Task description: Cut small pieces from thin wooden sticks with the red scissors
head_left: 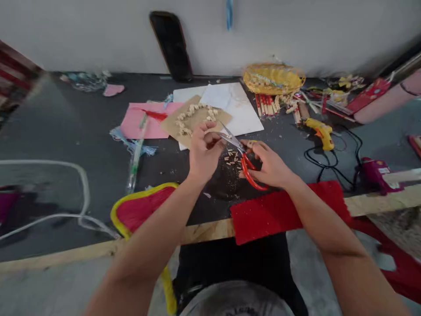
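My right hand [263, 162] grips red-handled scissors [248, 169], their metal blades pointing left and spread apart. Thumb and fingers of my left hand [207, 147] are pinched together right beside the blades; what they hold is too small to make out. A small pale bit shows at the blades. Below the scissors, several short tan cut pieces [232, 157] and crumbs lie on the dark table. Behind my left hand is a brown card [174, 124] with cream lumps [190, 110] set in a curve on it, partly hidden by that hand.
White board [247, 112] and pink sheet [131, 120] lie under the card. A yellow basket [274, 79], red-and-tan sticks [265, 105] and a yellow glue gun [321, 132] with a black cord are rightward. Red cloth [263, 215] overhangs the front edge. A phone [173, 46] leans against the wall.
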`<state>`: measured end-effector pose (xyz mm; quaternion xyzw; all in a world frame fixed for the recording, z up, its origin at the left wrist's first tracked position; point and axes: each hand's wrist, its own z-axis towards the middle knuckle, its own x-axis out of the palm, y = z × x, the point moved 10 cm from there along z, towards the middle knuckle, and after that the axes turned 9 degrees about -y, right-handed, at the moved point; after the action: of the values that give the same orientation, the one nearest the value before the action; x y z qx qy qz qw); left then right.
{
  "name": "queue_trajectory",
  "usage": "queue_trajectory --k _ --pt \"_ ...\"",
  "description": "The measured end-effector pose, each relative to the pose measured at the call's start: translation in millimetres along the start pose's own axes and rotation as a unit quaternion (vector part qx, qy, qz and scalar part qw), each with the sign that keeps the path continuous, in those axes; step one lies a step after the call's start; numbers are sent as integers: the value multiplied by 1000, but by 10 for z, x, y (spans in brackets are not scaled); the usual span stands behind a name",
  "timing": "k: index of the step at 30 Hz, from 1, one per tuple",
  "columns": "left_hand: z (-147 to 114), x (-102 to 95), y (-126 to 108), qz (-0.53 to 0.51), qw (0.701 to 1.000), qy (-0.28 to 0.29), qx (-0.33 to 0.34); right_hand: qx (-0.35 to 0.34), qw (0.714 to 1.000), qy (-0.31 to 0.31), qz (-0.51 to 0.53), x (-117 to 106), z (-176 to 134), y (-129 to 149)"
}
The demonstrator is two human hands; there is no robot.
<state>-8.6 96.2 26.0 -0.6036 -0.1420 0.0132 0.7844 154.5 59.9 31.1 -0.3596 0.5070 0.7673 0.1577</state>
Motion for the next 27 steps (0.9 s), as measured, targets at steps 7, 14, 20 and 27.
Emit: queue_trajectory --k 7,14,20,27 --pt "-4 4 -18 15 1000 13 15 -40 999 -13 27 4 10 81" --pt "-1 10 -26 19 1000 16 17 -36 999 -21 25 -12 18 68" --pt "-3 0 -3 9 1000 15 11 -32 999 -20 -26 -51 10 113" --pt "-43 48 23 -16 999 35 -8 -26 998 -47 -34 -85 29 80"
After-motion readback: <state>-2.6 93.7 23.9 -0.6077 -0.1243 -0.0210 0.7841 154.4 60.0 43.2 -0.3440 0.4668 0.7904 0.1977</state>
